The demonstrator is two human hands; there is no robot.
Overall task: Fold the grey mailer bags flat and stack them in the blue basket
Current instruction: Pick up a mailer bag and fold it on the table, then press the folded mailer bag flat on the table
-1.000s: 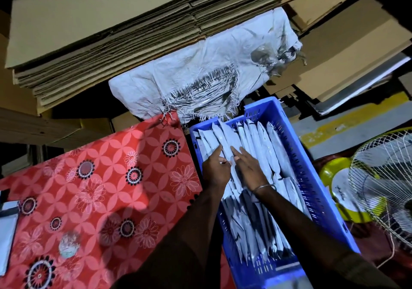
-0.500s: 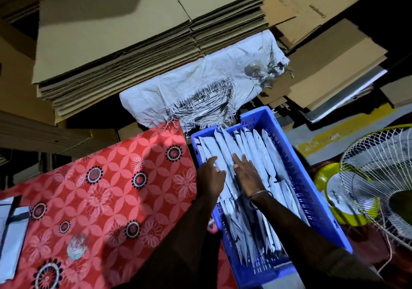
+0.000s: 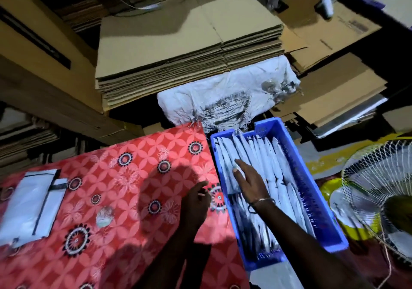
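The blue basket (image 3: 312, 184) stands to the right of the red table and holds several folded grey mailer bags (image 3: 270, 166) standing on edge in rows. My right hand (image 3: 247, 177) lies with straight fingers on the bags at the basket's left side. My left hand (image 3: 195, 201) hovers over the red patterned tablecloth (image 3: 107, 177) just left of the basket, fingers loosely curled, holding nothing. More grey mailer bags (image 3: 31, 204) lie flat at the table's far left edge.
Stacks of flattened cardboard (image 3: 189, 50) fill the back. A white woven sack (image 3: 223, 97) lies behind the basket. A floor fan (image 3: 379, 190) and a yellow-green object (image 3: 332, 190) sit to the right of the basket.
My left hand has come out of the basket and moved left over the tablecloth. My right hand stays on the bags. The view has tilted up and left, revealing the flat bags.
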